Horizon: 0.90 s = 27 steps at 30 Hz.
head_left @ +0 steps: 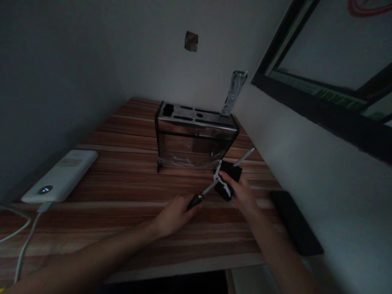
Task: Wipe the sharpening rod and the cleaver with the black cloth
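Clearly, left hand (pixel 174 215) holds one tool (pixel 195 201), right hand (pixel 243 192) one black piece (pixel 232 169).

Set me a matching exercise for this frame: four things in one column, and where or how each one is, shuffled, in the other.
1. dark-handled rod
2. white power bank
3. black-and-white piece
4. metal-topped rack

A. gripped in the right hand
B. has a wrapped strip sticking up from its top
C. its handle is held in the left hand
D. lies on the left side of the table

Pairs: 1-C, 2-D, 3-A, 4-B
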### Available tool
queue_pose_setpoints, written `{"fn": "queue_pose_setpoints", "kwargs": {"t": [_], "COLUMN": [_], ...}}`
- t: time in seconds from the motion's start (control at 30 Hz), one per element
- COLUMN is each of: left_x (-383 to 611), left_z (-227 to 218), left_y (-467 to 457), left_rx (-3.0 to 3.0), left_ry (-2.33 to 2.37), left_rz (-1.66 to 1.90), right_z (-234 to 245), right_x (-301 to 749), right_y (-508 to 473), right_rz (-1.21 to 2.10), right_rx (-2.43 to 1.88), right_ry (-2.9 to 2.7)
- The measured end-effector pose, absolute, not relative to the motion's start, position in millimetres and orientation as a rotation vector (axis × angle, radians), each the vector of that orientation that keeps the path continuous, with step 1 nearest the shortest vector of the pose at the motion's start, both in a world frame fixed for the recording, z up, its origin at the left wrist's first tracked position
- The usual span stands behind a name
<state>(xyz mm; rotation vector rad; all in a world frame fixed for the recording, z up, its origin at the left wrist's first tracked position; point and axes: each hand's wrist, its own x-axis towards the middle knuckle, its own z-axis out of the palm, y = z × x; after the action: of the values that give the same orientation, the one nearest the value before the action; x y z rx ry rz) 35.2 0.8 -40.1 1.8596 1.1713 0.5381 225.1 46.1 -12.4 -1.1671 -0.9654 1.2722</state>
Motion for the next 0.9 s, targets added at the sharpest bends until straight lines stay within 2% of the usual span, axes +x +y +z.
{"fn": "queue_pose_setpoints", "kwargs": {"t": [0.33, 0.9], "left_x": [34.9, 34.6], "left_z": [-40.9, -39.7], "left_y": [0.4, 0.8], "left_rx": [1.794, 1.784], "left_ry": [1.102, 1.097], "left_rz": [0.603, 0.595], "right_z": [-25.9, -27.0], "right_x": [204.8, 204.3], "right_y": [27.0, 26.5], "right_rz": [1.428, 1.449], "right_rx": [-1.271, -1.221], "right_ry": [-1.292, -1.282]}}
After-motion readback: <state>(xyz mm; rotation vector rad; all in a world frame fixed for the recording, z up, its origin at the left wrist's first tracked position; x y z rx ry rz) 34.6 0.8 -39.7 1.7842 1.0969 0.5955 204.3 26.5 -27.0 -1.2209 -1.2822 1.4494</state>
